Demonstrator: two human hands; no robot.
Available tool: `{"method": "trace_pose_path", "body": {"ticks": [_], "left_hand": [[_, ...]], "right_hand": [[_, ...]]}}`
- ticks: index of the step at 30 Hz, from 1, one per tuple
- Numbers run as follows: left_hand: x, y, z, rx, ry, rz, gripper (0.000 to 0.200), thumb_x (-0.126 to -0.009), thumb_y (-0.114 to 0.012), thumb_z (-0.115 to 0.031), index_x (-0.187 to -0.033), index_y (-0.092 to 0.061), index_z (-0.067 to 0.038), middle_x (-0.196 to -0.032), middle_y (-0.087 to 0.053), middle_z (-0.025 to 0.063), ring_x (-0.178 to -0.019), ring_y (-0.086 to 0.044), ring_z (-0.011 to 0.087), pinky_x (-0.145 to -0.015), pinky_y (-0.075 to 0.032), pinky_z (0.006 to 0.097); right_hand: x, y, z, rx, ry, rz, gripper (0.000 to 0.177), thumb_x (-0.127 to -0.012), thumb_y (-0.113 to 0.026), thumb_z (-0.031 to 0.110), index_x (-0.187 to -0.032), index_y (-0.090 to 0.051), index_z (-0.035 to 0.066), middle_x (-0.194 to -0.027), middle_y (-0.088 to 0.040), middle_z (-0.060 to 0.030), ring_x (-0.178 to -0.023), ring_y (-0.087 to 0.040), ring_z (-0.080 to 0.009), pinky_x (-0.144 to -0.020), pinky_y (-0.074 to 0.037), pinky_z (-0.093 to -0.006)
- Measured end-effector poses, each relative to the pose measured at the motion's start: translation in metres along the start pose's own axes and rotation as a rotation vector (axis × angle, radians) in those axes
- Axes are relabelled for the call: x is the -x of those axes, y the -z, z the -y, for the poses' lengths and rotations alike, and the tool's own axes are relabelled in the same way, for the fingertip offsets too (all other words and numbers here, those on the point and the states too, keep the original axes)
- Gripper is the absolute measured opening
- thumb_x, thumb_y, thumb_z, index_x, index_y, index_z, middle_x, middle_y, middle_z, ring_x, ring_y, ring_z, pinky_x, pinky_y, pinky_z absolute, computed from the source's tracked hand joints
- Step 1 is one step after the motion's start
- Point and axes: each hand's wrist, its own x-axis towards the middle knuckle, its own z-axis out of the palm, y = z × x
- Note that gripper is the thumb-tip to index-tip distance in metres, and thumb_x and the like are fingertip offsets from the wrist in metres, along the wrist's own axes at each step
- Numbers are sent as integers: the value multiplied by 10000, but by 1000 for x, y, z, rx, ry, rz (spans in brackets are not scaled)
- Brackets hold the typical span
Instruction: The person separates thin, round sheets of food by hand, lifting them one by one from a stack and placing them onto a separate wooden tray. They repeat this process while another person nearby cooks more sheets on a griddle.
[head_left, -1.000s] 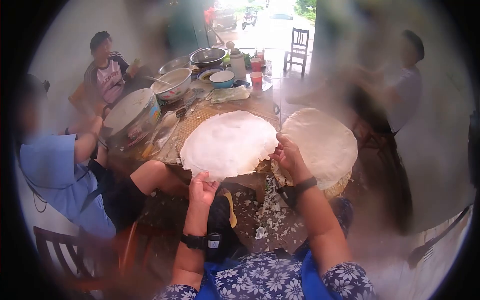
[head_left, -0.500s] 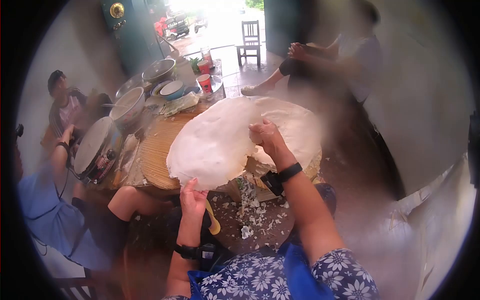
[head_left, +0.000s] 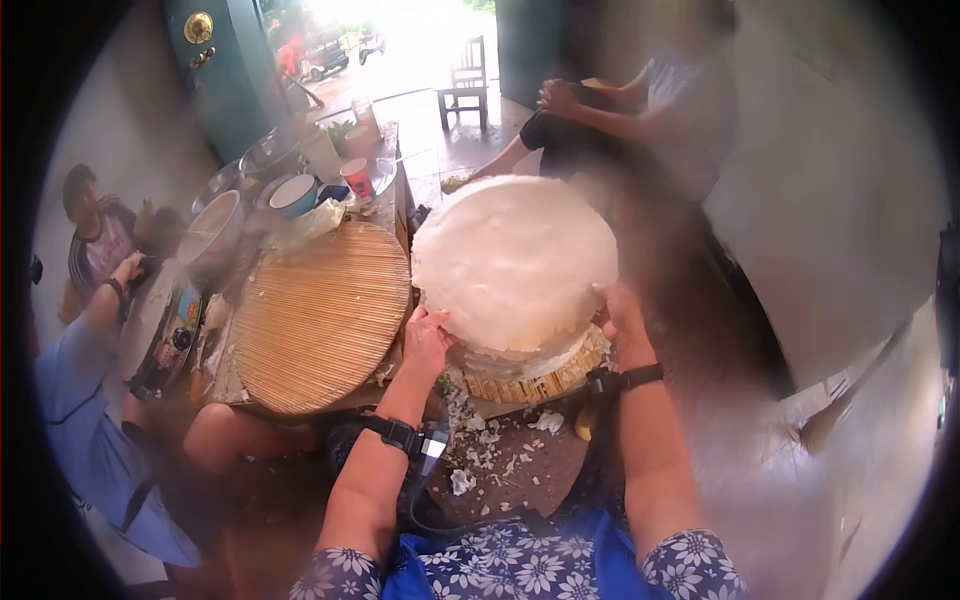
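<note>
A large, thin, pale round flatbread lies over the stack of flatbreads, its near edge slightly uneven. My left hand has its fingers pinched on the near left edge of this sheet. On the right side my right hand grips the opposite edge, fingers partly hidden from view. Beneath the stack a round mat of thin sticks shows along the front. To the left, a second round stick mat lies bare on the table, with a few white crumbs.
Bowls and a red paper cup crowd the table's far end. A co-worker in blue sits left beside a round hot plate. Another person sits at the right back. White scraps litter the floor.
The flatbread has moved right, from over the left stick mat onto the stack. My left hand went right and up, my right hand right and down. The view has shifted too.
</note>
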Motion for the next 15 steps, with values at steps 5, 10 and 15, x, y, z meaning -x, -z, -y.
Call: {"method": "trace_pose_path", "body": {"ticks": [5, 10, 15], "left_hand": [[-6, 7, 16, -76, 14, -39, 132, -879, -506, -98, -1010, -517, -87, -887, -606, 50, -730, -591, 164, -620, -492, 323], [-5, 11, 18, -53, 9, -13, 104, -886, -520, -156, -963, -541, -89, -816, -610, 27, -664, -597, 142, -580, -491, 279], [-7, 19, 23, -6, 67, -17, 48, -882, -533, -152, -901, -538, -109, -756, -595, 6, -625, -579, 121, -565, -484, 274]], "right_hand": [[3, 5, -8, 125, 15, 36, 266, -814, -525, 85, -1071, -517, 14, -935, -600, -116, -766, -629, -237, -646, -565, -388], [21, -4, 0, 120, 81, 56, 281, -819, -515, 102, -1091, -511, 30, -942, -602, -111, -771, -625, -234, -649, -558, -377], [6, 8, -6, 354, 77, 80, 272, -838, -508, 150, -1097, -513, 67, -938, -607, -93, -753, -619, -216, -623, -539, -350]]}}
